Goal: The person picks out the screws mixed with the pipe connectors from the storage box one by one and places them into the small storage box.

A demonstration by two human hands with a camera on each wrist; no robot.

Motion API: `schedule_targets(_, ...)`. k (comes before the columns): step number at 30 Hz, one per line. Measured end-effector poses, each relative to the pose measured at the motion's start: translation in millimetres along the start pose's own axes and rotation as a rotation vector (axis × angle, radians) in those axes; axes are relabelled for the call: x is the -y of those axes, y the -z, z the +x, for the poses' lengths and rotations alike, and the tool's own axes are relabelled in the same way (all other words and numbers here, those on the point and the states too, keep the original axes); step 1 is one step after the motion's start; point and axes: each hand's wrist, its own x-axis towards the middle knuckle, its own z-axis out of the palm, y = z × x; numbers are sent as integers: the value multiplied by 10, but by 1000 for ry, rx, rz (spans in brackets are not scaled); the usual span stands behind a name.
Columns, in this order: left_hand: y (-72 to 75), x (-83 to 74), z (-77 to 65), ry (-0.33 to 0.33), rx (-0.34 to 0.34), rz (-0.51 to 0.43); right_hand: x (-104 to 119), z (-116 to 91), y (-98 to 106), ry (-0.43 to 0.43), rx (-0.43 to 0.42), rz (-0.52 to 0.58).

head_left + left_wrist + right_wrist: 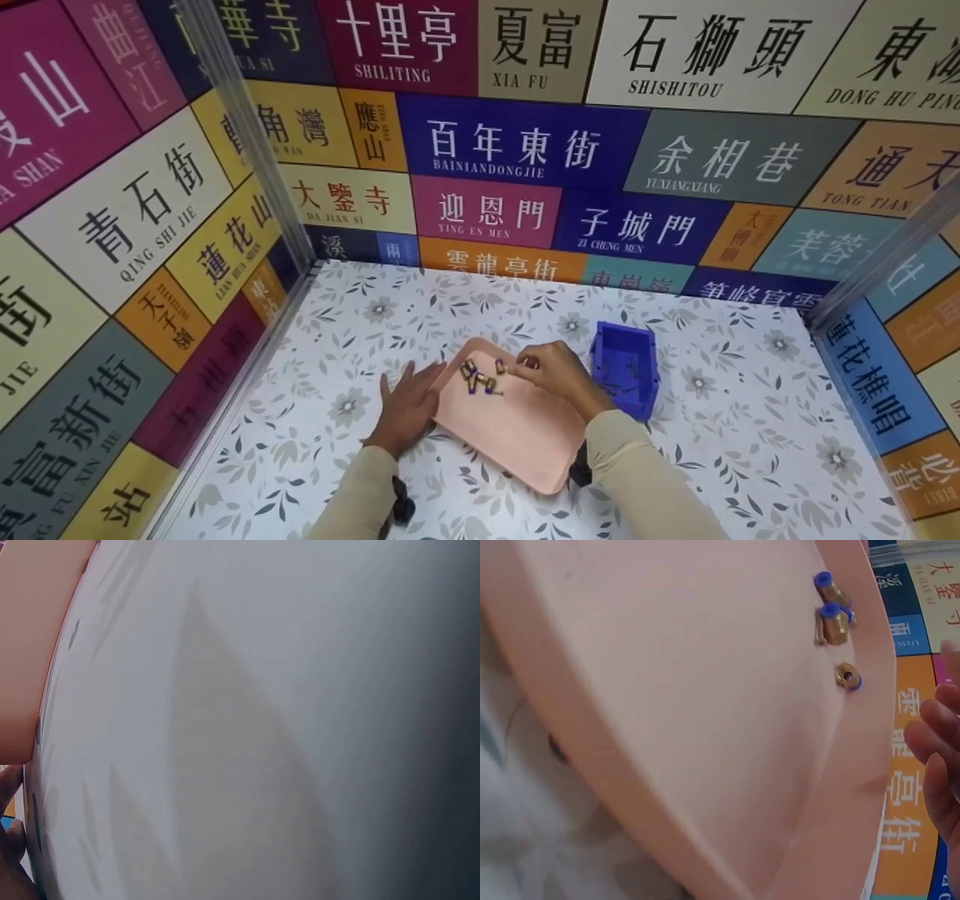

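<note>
A pink tray (517, 427) lies on the patterned table with several brass push-in fittings (472, 379) at its far left end; blue collars show on them in the right wrist view. One brass fitting (847, 676) lies slightly apart. My left hand (405, 405) rests at the tray's left edge, fingers extended. Over the tray, my right hand (555, 369) has its fingers loosely bent, fingertips close to the separate fitting. In the right wrist view the right hand (941, 750) shows only at the edge, with nothing visible between thumb and fingers.
A blue bin (626, 367) stands right of the tray, beside my right forearm, with small dark pieces inside. Walls of coloured sign panels (517, 142) enclose the table at the back and both sides. A silvery screw-like piece (820, 626) lies by the fittings.
</note>
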Motion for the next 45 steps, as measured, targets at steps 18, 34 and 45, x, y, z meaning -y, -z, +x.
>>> schedule_targets(18,-19,3,15,-38,-30,-18,-32,64,-361,11,160,5)
schedule_targets(34,-51,23,2,-30,-31,-10,-15,-13,-445,-28,266,35)
schedule_targets(45,-14,53,-24,-70,-60,-13,-15,7,-496,-8,291,-80)
